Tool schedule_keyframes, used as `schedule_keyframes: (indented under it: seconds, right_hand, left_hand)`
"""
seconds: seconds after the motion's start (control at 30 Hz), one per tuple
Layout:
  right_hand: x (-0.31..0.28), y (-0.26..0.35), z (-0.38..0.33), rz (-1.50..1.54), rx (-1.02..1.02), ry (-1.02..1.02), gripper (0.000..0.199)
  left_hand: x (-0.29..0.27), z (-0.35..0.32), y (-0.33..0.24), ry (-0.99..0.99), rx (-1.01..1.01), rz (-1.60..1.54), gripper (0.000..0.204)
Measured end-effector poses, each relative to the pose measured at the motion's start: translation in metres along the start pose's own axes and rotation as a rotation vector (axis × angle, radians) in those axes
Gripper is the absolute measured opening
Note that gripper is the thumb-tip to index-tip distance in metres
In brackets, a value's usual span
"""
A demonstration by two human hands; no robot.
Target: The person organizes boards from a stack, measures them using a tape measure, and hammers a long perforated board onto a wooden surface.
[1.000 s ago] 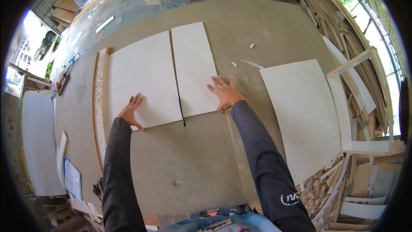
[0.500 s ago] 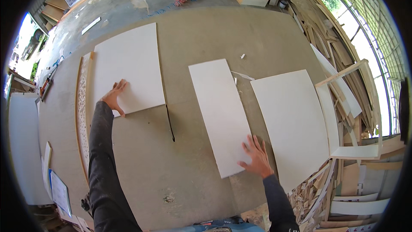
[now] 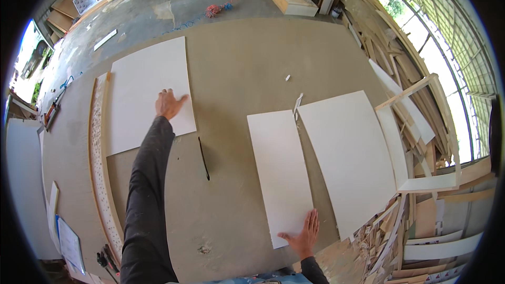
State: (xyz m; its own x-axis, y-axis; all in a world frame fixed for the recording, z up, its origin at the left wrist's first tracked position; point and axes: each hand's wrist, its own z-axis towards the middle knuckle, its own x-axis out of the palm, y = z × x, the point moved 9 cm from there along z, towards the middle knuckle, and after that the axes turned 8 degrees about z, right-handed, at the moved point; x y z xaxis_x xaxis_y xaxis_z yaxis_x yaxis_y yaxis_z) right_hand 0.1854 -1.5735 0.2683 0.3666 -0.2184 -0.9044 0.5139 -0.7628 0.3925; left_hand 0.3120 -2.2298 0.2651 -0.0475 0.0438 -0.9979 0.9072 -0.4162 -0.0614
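I am pressing my left hand (image 3: 169, 103), fingers spread flat, on the wide white rectangular board (image 3: 150, 94), and my right hand (image 3: 304, 236), also flat and gripping nothing, on the narrow white rectangular board (image 3: 280, 171).

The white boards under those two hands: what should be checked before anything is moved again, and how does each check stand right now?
1. Left hand flat on the wide white board: ok.
2. Right hand flat on the narrow white board: ok.
3. Narrow board apart from the large white board beside it: cannot tell, edges very close.
4. Dark slot in the table uncovered: ok.
5. Small offcut near the boards' top corners: not ok.
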Motion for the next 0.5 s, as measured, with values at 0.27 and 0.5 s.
schedule_keyframes:
  seconds: [0.27, 0.5]
  right_hand:
    - [-0.015, -0.014, -0.014, 0.004, 0.245, 0.045, 0.141]
    - [-0.015, -0.029, -0.003, 0.333, 0.234, 0.040, 0.103]
  left_hand:
    - [-0.010, 0.005, -0.063, -0.036, 0.116, 0.098, 0.069]
    - [-0.013, 0.105, 0.081, -0.022, -0.199, 0.677, 0.088]
